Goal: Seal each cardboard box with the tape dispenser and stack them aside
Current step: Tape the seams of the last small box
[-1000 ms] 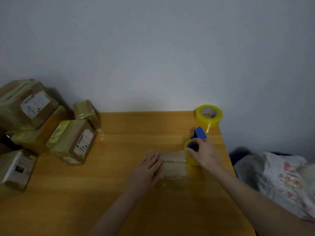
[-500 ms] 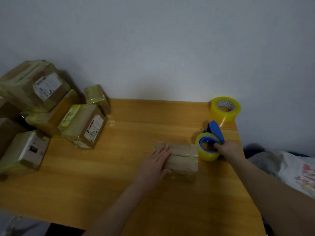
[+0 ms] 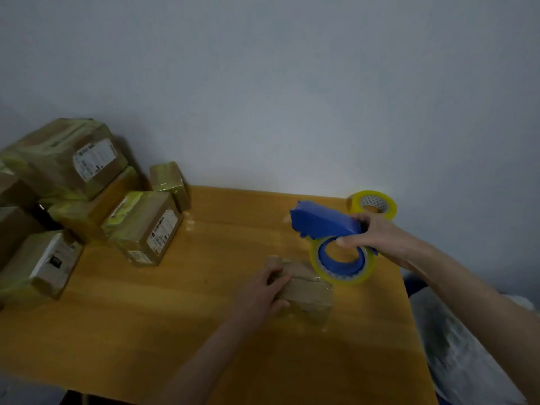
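Wooden table (image 3: pixel 204 331) against grey wall (image 3: pixel 292 97)

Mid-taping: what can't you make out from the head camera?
Head view:
- Left end of the small box: under the left hand.
- Handle of the tape dispenser: inside the right hand.
- Labels on the stacked boxes: too small, blurred.
- Leftmost boxes: cut by the frame edge.
- Bag at right: blurred.
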Tool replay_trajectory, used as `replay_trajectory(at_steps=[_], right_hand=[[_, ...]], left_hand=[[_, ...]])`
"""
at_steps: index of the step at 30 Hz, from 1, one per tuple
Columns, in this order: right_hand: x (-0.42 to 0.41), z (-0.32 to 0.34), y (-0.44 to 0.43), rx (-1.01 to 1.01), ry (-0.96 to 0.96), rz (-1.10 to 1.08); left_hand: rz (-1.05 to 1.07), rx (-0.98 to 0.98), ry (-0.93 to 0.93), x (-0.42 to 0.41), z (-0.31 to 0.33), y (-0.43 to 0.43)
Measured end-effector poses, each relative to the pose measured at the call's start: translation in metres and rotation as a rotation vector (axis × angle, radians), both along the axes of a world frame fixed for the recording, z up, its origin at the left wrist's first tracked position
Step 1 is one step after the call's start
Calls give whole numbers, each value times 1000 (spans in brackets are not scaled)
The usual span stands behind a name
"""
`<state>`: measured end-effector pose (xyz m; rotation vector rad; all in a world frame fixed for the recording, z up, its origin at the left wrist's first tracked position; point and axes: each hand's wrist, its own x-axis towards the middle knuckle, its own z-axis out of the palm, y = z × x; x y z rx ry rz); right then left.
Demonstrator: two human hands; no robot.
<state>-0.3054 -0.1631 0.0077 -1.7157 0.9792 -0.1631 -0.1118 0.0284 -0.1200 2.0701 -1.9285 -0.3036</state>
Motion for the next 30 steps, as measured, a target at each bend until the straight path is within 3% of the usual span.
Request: replay_trajectory(at_steps=[3,7,9,14,18,25,30], right_hand=[[12,0,25,-26,33,123],[15,-13,38,-173,152,220],[11,-17,35,-172,150,212],[1,-23,30,-164,146,204],[-1,-24,30,-173,148,221],[0,-22,30,-202,163,244],[6,-21,35,-251,139,280]], left_hand=[[10,-64,-63,0,-4,2],[3,-99,34,2,-3,3],[90,-69,305,5,1,5],[580,-234,934,9,35,1],[647,-6,1294,5,60,-10],[723,72,1331,0,60,-24],[760,15,1146,6,57,-22]])
